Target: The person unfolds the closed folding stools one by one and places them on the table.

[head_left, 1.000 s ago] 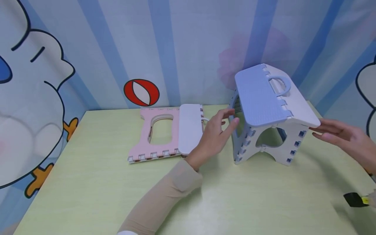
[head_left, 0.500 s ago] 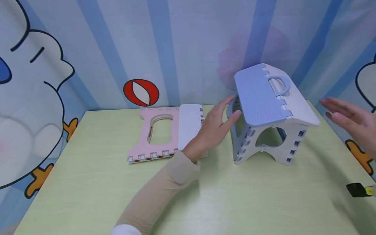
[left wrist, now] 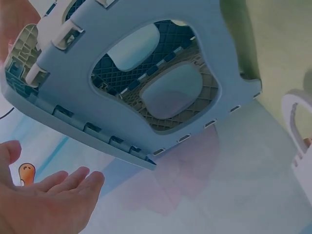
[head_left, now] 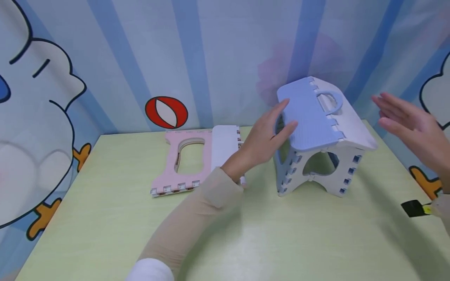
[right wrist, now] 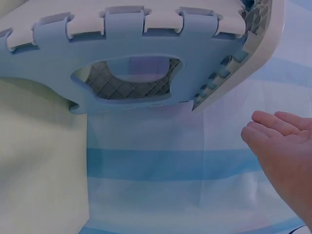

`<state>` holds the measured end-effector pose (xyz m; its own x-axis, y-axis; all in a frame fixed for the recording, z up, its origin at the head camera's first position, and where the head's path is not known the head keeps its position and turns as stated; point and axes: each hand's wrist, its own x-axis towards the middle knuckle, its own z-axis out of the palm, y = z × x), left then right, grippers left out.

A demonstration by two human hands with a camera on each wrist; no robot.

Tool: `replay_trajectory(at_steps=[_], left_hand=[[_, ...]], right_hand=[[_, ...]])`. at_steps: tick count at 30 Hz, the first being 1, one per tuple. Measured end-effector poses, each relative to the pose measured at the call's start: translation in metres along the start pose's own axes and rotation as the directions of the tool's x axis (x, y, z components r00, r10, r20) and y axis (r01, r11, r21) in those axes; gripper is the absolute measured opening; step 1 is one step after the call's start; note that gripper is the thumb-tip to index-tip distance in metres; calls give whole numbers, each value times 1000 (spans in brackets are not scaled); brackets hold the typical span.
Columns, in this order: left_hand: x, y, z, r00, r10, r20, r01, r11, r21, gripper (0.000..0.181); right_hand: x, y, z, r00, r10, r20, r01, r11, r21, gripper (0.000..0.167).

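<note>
A blue-and-white folding step stool point(head_left: 313, 125) stands on its legs right of centre in the head view, its top peaked along the hinge line, the blue half sloping left and the white half sloping right. A blue loop handle point(head_left: 340, 102) sits at the ridge. The left hand point(head_left: 263, 140) overlaps the blue edge in that view, but the left wrist view shows a gap between them; its fingers are spread and hold nothing. Near the right edge of the frame, the right hand point(head_left: 416, 127) is raised clear of the white half, fingers extended, also holding nothing. Left of the stool, at centre, a pink-and-white folding stool point(head_left: 207, 156) lies folded flat, partly hidden by the left forearm. Both rest on a pale green surface point(head_left: 299, 238). Behind hangs a blue-striped backdrop point(head_left: 239, 58) printed with a red-and-white ball point(head_left: 181, 112).
</note>
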<state>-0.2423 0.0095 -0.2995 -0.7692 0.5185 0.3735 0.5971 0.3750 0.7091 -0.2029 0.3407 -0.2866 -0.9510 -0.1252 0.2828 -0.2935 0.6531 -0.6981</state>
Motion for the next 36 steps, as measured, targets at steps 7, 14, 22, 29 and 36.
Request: replay_trajectory(at_steps=[7, 14, 22, 29, 36], left_hand=[[16, 13, 1, 998, 22, 63, -28, 995, 92, 68], [28, 23, 3, 989, -36, 146, 3, 976, 218, 75], [42, 29, 10, 973, -122, 196, 46, 934, 353, 77], [53, 29, 17, 957, -179, 227, 69, 905, 420, 75], [58, 25, 25, 943, -218, 250, 81, 881, 465, 73]], right_hand=[[15, -16, 6, 997, -44, 57, 42, 998, 36, 71], [30, -25, 9, 981, 11, 191, -16, 1000, 23, 75], [46, -24, 13, 946, -58, 318, 42, 997, 58, 71], [51, -22, 15, 939, -51, 341, 61, 998, -19, 70], [54, -21, 14, 936, -34, 350, 50, 998, -37, 67]])
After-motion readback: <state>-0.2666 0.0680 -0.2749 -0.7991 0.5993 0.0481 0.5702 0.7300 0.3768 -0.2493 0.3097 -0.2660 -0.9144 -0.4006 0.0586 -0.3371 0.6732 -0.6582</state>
